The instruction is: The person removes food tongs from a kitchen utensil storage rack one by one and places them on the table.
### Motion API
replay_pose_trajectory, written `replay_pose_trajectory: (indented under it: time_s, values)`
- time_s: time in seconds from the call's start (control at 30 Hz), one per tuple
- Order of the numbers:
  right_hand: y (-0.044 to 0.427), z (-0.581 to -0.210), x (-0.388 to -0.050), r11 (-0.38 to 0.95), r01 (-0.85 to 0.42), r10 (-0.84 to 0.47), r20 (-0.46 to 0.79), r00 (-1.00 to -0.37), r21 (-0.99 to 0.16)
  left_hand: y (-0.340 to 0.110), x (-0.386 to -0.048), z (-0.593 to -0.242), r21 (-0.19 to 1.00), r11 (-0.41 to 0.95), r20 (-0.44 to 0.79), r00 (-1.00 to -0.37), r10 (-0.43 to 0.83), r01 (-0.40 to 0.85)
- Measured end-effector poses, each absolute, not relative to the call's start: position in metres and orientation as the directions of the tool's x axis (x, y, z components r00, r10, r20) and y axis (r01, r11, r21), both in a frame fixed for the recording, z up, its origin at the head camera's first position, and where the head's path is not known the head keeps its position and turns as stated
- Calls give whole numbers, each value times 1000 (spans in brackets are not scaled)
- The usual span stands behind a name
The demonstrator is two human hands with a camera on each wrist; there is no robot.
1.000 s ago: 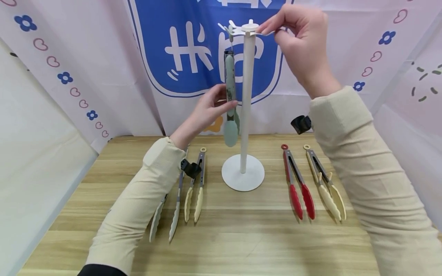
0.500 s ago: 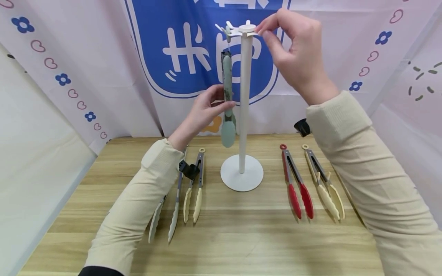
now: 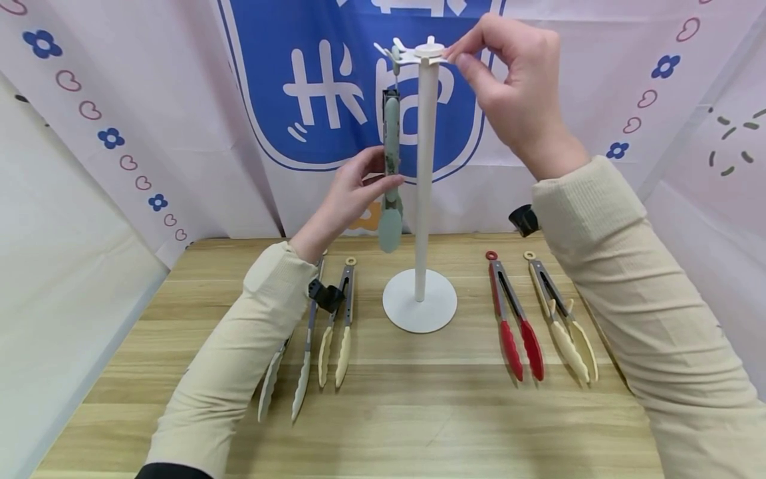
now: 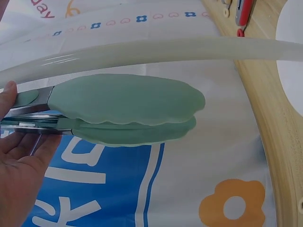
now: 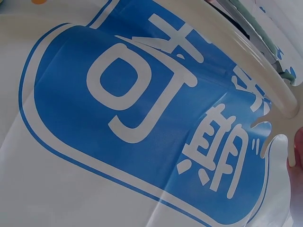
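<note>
Pale green tongs [image 3: 391, 229] hang upright by their top loop from a hook on the left of a white stand [image 3: 423, 179]. Around their middle, my left hand [image 3: 354, 189] grips the tongs with thumb and fingers. In the left wrist view, the scalloped green heads [image 4: 128, 99] lie close together beside the pole. My right hand [image 3: 520, 93] pinches a hook arm at the right of the stand's top. Only a sliver of that hand shows at the edge of the right wrist view.
Red tongs [image 3: 531, 349] and cream tongs [image 3: 568, 342] lie right of the stand's round base [image 3: 397, 306]. To the left are pale yellow tongs [image 3: 344, 356] and white-tipped tongs [image 3: 302, 386], partly under the left sleeve. A printed cloth [image 3: 239, 193] hangs behind the wooden table [image 3: 419, 412].
My right hand has shifted slightly left along the hook arm, closer to the stand's top. The green tongs have turned and swung a little left in my left hand.
</note>
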State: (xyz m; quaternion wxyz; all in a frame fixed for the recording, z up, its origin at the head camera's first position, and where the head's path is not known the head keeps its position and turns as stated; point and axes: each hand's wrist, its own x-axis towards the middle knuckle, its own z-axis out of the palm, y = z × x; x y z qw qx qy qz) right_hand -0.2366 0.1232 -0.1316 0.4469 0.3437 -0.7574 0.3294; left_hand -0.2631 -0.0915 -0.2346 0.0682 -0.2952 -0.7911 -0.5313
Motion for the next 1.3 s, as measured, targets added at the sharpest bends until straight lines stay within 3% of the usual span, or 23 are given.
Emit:
replay_pose_trajectory:
  time_s: [0.27, 0.5, 0.87, 1.1, 1.3]
  values:
    - [121, -132, -236, 555, -802, -204, 899, -387, -220, -96, -264, -234, 797, 266, 426, -818, 387, 542]
    - [121, -132, -237, 532, -825, -210, 914, -348, -192, -100, -264, -232, 793, 283, 426, -824, 374, 539]
    - [120, -132, -237, 555, -801, -181, 907, -381, -226, -103, -267, -224, 774, 277, 482, -814, 324, 569]
    - [119, -131, -237, 526, -831, -197, 924, -328, -183, -113, -268, -223, 766, 319, 492, -828, 269, 558]
    - [119, -132, -237, 528, -830, -192, 927, -322, -179, -126, -265, -225, 773, 363, 478, -853, 207, 521]
